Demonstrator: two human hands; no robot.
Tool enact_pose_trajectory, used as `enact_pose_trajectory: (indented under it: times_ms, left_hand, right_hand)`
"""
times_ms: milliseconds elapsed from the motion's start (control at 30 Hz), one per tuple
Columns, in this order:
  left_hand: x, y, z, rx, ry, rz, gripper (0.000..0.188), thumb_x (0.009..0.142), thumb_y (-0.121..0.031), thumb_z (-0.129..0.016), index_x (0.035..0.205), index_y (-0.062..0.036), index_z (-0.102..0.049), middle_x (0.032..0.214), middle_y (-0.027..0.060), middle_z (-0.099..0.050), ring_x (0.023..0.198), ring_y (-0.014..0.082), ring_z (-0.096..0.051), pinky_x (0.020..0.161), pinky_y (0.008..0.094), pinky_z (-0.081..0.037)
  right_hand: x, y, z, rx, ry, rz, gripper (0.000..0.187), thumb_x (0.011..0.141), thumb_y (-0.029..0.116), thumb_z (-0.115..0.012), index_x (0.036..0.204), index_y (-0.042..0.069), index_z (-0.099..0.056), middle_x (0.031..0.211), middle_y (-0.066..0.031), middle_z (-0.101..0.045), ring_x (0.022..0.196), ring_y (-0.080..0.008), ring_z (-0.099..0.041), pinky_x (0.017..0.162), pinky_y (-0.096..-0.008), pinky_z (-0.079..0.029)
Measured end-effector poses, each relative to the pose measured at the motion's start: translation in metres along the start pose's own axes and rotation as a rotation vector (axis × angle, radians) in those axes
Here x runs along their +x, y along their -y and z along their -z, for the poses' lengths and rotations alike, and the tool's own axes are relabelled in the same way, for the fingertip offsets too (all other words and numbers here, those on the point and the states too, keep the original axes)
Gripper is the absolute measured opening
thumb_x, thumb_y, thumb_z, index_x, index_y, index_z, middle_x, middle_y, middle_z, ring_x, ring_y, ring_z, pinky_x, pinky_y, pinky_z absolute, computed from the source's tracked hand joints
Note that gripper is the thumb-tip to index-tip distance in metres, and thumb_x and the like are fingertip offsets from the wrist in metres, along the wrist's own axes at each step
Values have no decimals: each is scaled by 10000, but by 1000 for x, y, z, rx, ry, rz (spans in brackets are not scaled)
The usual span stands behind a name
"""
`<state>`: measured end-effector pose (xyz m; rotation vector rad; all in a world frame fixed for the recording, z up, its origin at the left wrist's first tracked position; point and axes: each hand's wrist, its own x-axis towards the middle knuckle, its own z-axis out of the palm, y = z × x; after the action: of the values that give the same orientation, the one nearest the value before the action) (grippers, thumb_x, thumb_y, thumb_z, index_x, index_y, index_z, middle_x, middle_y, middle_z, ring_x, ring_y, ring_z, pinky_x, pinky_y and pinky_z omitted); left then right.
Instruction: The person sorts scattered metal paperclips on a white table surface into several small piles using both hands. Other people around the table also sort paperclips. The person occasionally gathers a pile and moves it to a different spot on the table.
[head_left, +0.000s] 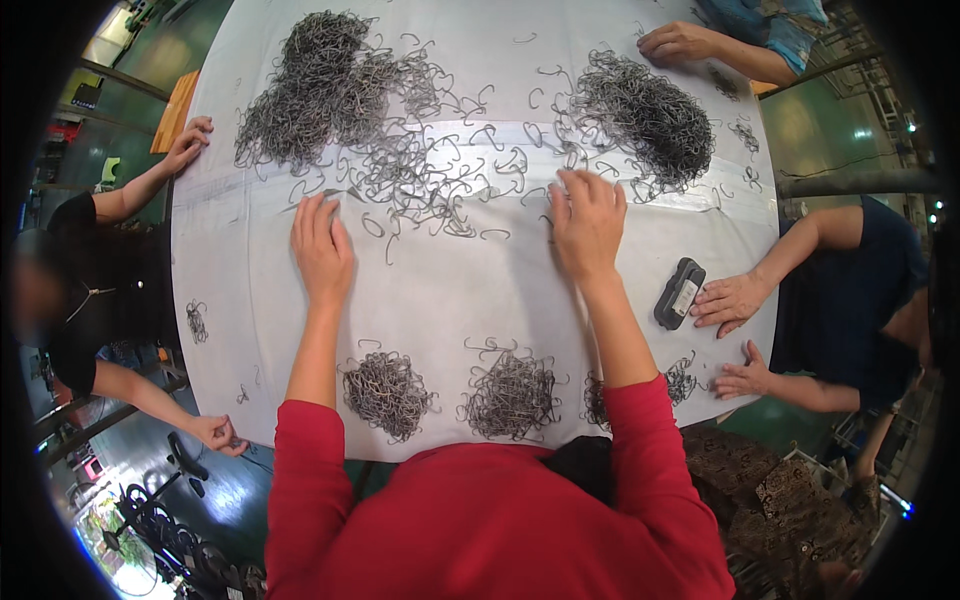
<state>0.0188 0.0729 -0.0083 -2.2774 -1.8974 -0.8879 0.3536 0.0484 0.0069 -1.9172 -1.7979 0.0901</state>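
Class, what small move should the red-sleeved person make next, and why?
Perhaps slide the left hand rightward to the loose wire hooks: they lie scattered just beside it, and the hand appears open, with nothing visible in its grasp.

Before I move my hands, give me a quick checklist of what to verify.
1. Left hand and right hand empty: cannot tell; both palms face away from the camera.
2. Loose, thin, curved grey metal hooks heaped: not ok; many lie scattered between and beyond your hands.
3. Left small heap and middle small heap separate: ok; white sheet shows between.
4. Full extent of the hooks beside your right forearm: cannot tell; it blocks the view.
5. Co-worker's hand beside the black oblong case apart from yours: ok.
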Motion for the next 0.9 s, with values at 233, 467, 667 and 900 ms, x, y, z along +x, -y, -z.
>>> enact_pose_trajectory:
  times_ms: [233, 467, 667, 900]
  left_hand:
    - [2, 4, -5, -8, -5, -12, 242, 857, -81, -505, 1086, -46, -574, 1225, 111, -522, 1224, 334, -424, 1016, 449, -315]
    - [1, 5, -4, -17, -2, -6, 247, 856, -76, -508, 1093, -41, -569, 1231, 114, -519, 1227, 333, -422, 1014, 449, -314]
    - [0, 4, -4, -15, -4, 2, 252, 856, -75, -505, 1097, -42, -571, 1232, 116, -520, 1225, 336, -423, 1014, 449, -313]
    - [2, 0, -3, -1, -22, -12, 228, 866, -70, -496, 1072, -17, -579, 1201, 141, -537, 1194, 353, -448, 1003, 442, -342]
  right_hand:
    - [36, -13, -29, -230, 6, -59, 438, 888, 291, -548, 1243, 36, -509, 1351, -122, -445, 1290, -303, -368, 1070, -542, -226]
    - [0, 19, -23, -92, 133, 113, 471, 875, 384, -556, 1286, 161, -502, 1399, -121, -400, 1349, -316, -281, 1062, -624, -144]
    - [13, -18, -2, 23, -104, -42, 292, 847, 237, -610, 1097, 86, -598, 1126, -113, -580, 1077, -311, -521, 928, -478, -374]
    - [63, -47, 21, 260, -11, -214, 114, 803, 142, -637, 878, 59, -657, 872, -102, -628, 821, -277, -592, 710, -381, -466]
